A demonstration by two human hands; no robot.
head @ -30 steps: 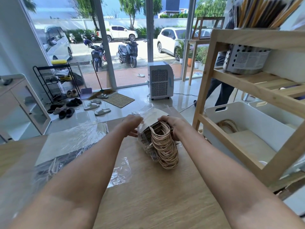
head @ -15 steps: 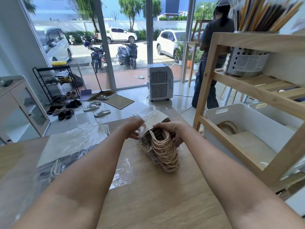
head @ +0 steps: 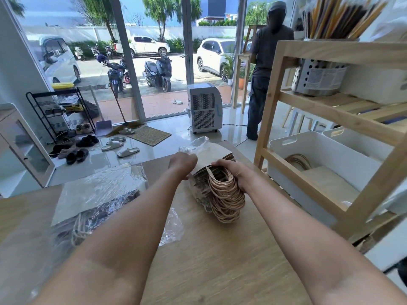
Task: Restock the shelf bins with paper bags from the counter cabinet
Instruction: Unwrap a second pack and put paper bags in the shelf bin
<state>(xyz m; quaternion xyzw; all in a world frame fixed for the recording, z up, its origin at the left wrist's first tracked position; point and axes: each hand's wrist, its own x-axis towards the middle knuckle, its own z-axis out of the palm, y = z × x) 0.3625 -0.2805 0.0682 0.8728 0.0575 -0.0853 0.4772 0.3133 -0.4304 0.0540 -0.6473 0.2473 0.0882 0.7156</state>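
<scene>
So the thick bundle of flat brown paper bags with twisted rope handles point(head: 217, 183) sits on the wooden surface point(head: 220, 260), half out of its crinkly clear plastic wrap point(head: 193, 146). Left hand point(head: 184, 164) looks pinched on the wrap, right hand point(head: 233, 172) has its grip clamped over the bundle's top edge. I'd pin the stack and pull the plastic away in one slide. Long axis runs away from the camera, handles pointing back at it. The white plastic bin point(head: 319, 150) on the wooden shelf is just to the right.
</scene>
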